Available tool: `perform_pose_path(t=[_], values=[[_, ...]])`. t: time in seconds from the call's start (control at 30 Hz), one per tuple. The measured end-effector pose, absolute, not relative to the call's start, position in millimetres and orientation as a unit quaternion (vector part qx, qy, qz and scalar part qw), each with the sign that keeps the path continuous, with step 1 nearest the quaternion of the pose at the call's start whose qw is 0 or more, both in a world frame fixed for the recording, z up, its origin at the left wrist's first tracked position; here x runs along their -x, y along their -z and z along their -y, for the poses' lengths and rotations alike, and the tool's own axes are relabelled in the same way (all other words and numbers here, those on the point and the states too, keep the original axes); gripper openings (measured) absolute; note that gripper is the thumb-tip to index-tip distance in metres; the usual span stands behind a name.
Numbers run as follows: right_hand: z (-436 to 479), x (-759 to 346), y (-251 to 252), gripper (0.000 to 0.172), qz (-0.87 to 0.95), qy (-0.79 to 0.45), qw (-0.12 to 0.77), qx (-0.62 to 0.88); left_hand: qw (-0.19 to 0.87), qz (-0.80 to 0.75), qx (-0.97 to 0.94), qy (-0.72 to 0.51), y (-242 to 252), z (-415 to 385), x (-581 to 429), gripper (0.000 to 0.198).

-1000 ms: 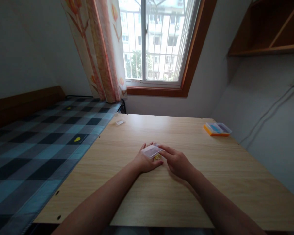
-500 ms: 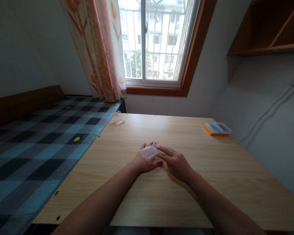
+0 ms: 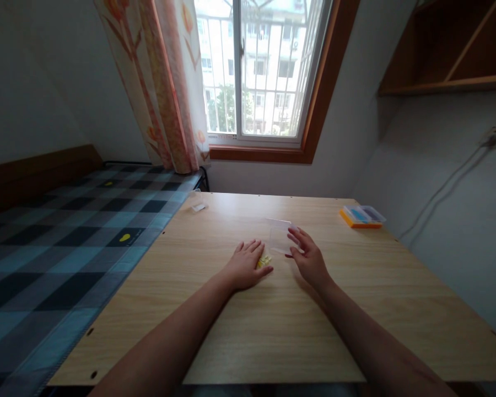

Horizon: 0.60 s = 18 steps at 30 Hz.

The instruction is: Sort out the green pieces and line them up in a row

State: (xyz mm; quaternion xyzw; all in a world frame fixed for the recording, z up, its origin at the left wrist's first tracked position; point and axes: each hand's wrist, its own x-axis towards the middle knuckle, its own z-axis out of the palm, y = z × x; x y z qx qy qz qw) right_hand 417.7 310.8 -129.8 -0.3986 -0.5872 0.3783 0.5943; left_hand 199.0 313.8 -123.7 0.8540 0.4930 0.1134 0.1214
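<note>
On the light wood tabletop [image 3: 248,339], the left hand [image 3: 246,263] lies palm down and flattened, its thumb spread away from the fingers. In the gap between that thumb and forefinger sits a small cluster of yellow pieces [image 3: 265,261], too small to make out singly. Just to the right, the right hand [image 3: 308,256] has its fingers and thumb closed around the right side of a clear plastic container part [image 3: 279,237], which is tilted; whether it is a lid or a shallow box cannot be told. The two hands are apart from each other. Near the far left corner stands a small transparent container [image 3: 198,207], and toward the far right edge rests an orange case with a clear lid [image 3: 361,217]. A checkered bedspread [image 3: 91,242] lies along the table's left side, and a floral curtain [image 3: 165,88] hangs beside the window [image 3: 260,71].
</note>
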Motion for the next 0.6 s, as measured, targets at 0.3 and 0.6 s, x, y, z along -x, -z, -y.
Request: perform_pose_path(t=[0.3, 0.6], values=[[-323, -425, 135, 0.067, 0.498, -0.483, 0.564, 0.448, 0.022, -0.457, -0.817, -0.350, 106, -316, -193, 0.033], [-303, -415, 123, 0.060, 0.565, -0.559, 0.527, 0.302, -0.055, -0.423, -0.878, -0.218, 93, -300, -204, 0.028]])
